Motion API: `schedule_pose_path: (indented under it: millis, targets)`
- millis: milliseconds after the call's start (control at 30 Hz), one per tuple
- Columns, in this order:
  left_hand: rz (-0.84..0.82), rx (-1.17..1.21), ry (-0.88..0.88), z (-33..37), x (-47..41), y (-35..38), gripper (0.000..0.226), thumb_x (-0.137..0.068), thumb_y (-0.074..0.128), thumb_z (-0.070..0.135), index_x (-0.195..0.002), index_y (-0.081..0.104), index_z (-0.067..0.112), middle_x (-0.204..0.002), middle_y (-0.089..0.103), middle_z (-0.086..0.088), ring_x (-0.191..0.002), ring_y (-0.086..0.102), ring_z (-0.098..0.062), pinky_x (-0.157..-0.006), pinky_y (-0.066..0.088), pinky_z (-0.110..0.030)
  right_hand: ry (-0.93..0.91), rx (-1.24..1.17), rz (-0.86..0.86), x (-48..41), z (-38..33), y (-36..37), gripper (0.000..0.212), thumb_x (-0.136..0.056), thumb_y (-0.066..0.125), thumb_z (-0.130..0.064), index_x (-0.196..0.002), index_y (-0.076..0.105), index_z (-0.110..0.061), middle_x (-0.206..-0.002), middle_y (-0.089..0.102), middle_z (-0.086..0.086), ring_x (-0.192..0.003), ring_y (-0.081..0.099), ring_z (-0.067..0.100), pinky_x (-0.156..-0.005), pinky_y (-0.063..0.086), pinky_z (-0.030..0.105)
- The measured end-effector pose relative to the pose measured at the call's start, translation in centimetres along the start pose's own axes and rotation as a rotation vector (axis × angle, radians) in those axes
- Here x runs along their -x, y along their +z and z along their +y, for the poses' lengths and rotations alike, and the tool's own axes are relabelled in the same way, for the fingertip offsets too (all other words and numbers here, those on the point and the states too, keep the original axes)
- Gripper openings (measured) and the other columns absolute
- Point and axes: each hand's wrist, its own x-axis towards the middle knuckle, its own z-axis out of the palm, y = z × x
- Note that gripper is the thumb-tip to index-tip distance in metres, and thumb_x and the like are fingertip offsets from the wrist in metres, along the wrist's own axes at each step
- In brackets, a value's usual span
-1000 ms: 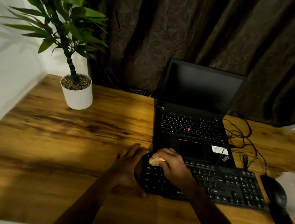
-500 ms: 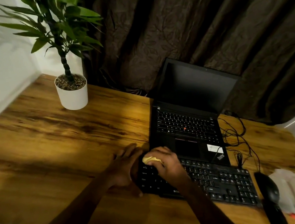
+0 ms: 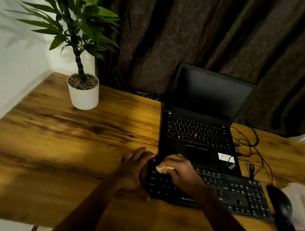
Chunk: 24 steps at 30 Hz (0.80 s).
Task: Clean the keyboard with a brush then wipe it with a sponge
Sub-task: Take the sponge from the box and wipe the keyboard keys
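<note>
The right hand is gripping the sponge, fingers curled over the top of it, with only a yellow sliver showing at the fingertips. It is pressing the sponge down on the keys at the far-left corner of the keyboard.

The left hand is lying flat on the desk, right up against the keyboard's left end. Its fingers are stretching out straight toward the far side and holding nothing. The thumb is sitting by the near-left corner, so the hand is bracketing that short edge. Both forearms are coming in from the near edge and angling up to the right.

The black keyboard is running diagonally, its right end closest to the camera. Its far edge is sitting just beside the front of the open laptop, whose screen is dark. A white sticker is showing on the laptop's palm rest.

A dark mouse is lying just off the keyboard's right end. Thin black cables are looping on the desk to the right of the laptop. At the near right something pale is blurring out, and I cannot tell what it is.

At the far left a white pot with a leafy green plant is standing upright, well apart from the hands. A brown curtain is hanging behind the desk.
</note>
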Motion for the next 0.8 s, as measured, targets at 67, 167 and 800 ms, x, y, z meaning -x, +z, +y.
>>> schedule_pose_path:
  millis: [67, 167, 800]
  targets:
    - [-0.017, -0.013, -0.003, 0.1, 0.0, -0.2, 0.147, -0.043, 0.093, 0.064, -0.156, -0.001, 0.048, -0.166, -0.018, 0.012, -0.152, -0.002, -0.032, -0.119, 0.01, -0.058, 0.019, -0.033, -0.03, -0.6, -1.0, 0.7, 0.022, -0.089, 0.068, -0.008, -0.106, 0.076, -0.019, -0.108, 0.07, -0.002, -0.102, 0.061, 0.015, -0.09, 0.045, 0.027]
    - [-0.033, -0.016, -0.015, 0.2, 0.1, -0.4, 0.147, -0.045, 0.093, 0.062, -0.156, -0.002, 0.048, -0.165, -0.02, 0.012, -0.153, -0.004, -0.034, -0.119, 0.009, -0.059, -0.004, -0.015, -0.098, -0.7, -1.3, 0.9, 0.02, -0.095, 0.059, -0.02, -0.106, 0.074, -0.021, -0.111, 0.069, -0.001, -0.103, 0.06, 0.016, -0.091, 0.044, 0.029]
    - [-0.015, -0.013, 0.003, -0.1, 0.0, -0.2, 0.147, -0.04, 0.092, 0.066, -0.155, 0.001, 0.051, -0.165, -0.019, 0.015, -0.152, -0.001, -0.031, -0.117, 0.012, -0.058, -0.094, 0.165, -0.204, 0.2, 0.0, -2.4, 0.019, -0.095, 0.058, -0.013, -0.106, 0.073, -0.02, -0.111, 0.068, 0.0, -0.102, 0.046, 0.007, -0.092, 0.036, 0.021]
